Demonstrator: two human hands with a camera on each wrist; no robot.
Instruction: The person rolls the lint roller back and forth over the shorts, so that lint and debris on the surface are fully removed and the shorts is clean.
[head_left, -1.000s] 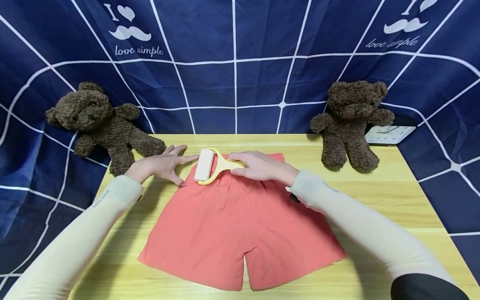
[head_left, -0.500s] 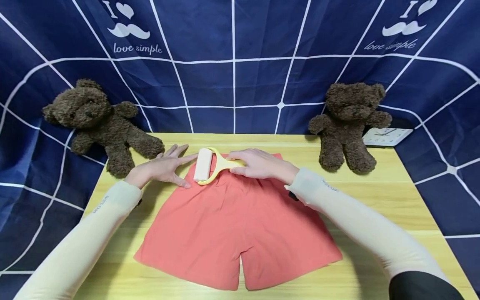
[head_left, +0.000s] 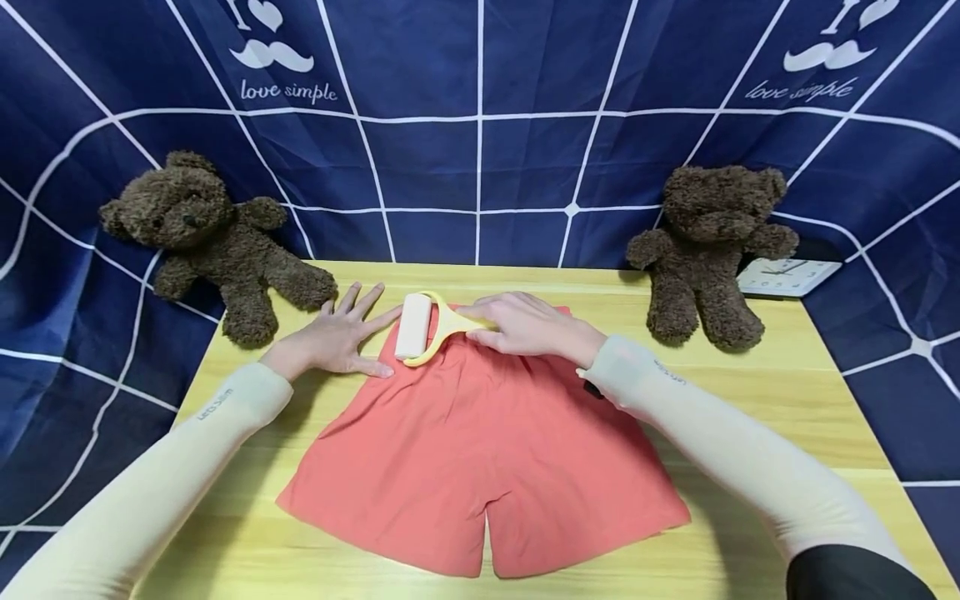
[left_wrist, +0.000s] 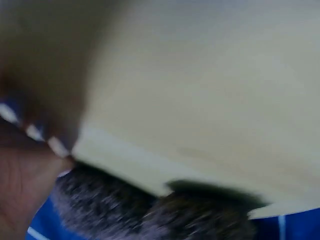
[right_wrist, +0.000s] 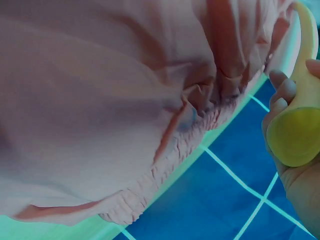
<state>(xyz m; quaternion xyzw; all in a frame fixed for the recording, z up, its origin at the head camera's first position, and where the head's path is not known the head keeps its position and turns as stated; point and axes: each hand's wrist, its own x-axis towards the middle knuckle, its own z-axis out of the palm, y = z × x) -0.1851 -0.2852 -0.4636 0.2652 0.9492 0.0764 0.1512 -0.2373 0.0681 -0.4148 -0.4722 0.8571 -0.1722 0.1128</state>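
Observation:
Coral-red shorts [head_left: 480, 450] lie flat on the wooden table, waistband toward the back wall. My right hand [head_left: 527, 323] grips the yellow handle of a lint roller [head_left: 413, 326], whose white roll sits over the left end of the waistband. In the right wrist view, fingers curl round that yellow handle [right_wrist: 293, 136], beside the gathered elastic waistband [right_wrist: 165, 165]. My left hand [head_left: 339, 340] is spread flat at the left edge of the shorts. Its thumb touches the fabric, and the index fingertip is close to the roll. The left wrist view is blurred.
A brown teddy bear [head_left: 217, 242] leans at the back left, one leg close to my left fingers. Another bear [head_left: 708, 250] sits at the back right before a white clock [head_left: 791, 275]. A dark blue checked cloth [head_left: 427, 167] hangs behind the wooden table [head_left: 750, 417].
My left fingers have spread wider, and the thumb has slid right onto the shorts. The lint roller stays at nearly the same spot on the waistband. The head view has shifted slightly.

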